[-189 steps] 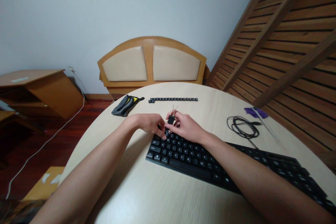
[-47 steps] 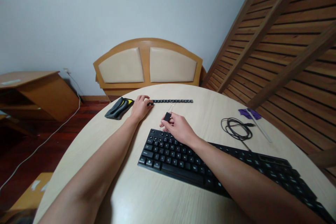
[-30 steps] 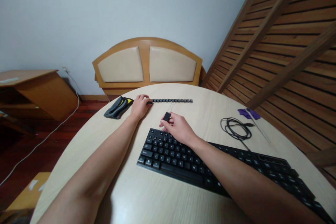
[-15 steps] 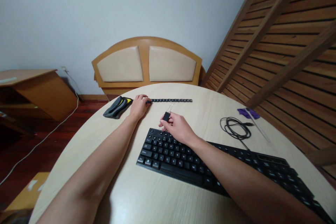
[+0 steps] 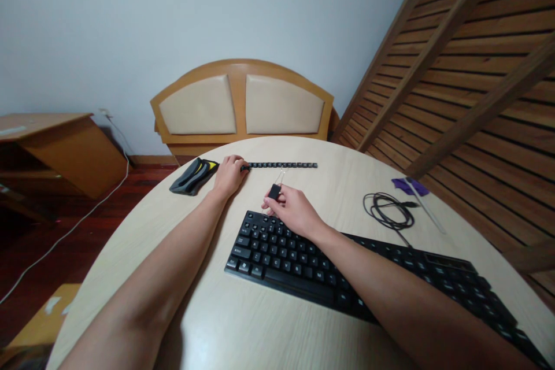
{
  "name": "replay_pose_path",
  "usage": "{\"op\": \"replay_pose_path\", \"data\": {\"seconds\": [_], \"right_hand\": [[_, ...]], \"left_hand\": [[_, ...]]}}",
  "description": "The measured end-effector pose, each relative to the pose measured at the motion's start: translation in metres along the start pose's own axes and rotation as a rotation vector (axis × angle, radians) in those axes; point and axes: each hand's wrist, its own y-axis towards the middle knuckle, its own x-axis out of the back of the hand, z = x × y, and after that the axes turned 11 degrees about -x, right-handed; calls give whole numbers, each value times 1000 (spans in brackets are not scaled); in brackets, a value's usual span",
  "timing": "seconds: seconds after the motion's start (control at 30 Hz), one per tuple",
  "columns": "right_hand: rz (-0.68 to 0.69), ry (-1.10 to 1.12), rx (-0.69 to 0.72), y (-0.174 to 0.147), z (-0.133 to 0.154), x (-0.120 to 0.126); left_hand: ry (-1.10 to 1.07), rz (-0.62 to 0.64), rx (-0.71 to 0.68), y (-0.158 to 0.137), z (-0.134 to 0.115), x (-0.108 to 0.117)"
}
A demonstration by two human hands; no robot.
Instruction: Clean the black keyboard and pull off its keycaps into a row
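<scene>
A row of small black keycaps (image 5: 284,165) lies along the far part of the table. At its left end my left hand (image 5: 229,174) rests on the tabletop, fingers closed around a black keycap (image 5: 245,167), partly hidden by the fingertips. My right hand (image 5: 298,209) grips a wire keycap puller (image 5: 274,191) by its black middle; thin wire loops stick out at both ends. This hand hovers over the upper left of a black keyboard (image 5: 277,274), whose top rows show bare spots without caps. My right forearm crosses over the keyboard and covers part of it.
Left of my left hand lies a dark grey and yellow glove-like item (image 5: 193,176). A coiled black cable (image 5: 390,212) sits to the right, near a purple cloth (image 5: 407,186) and a thin pale stick (image 5: 427,208). The round table (image 5: 143,237) stands before a wooden headboard (image 5: 241,98).
The view has shifted very slightly. Both hands keep nearly the same place and hold.
</scene>
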Motion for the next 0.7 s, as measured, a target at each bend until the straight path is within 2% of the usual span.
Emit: {"op": "replay_pose_path", "data": {"seconds": [0.2, 0.33, 0.5, 0.7], "right_hand": [[-2, 1, 12, 0, 0, -1], [-7, 4, 20, 1, -2, -1], [-15, -13, 47, 4, -8, -1], [-49, -72, 87, 3, -6, 2]], "left_hand": [[-43, 7, 24, 0, -4, 5], [-114, 15, 44, -2, -15, 13], [-260, 43, 125, -13, -39, 23], [-510, 129, 186, -51, -79, 41]]}}
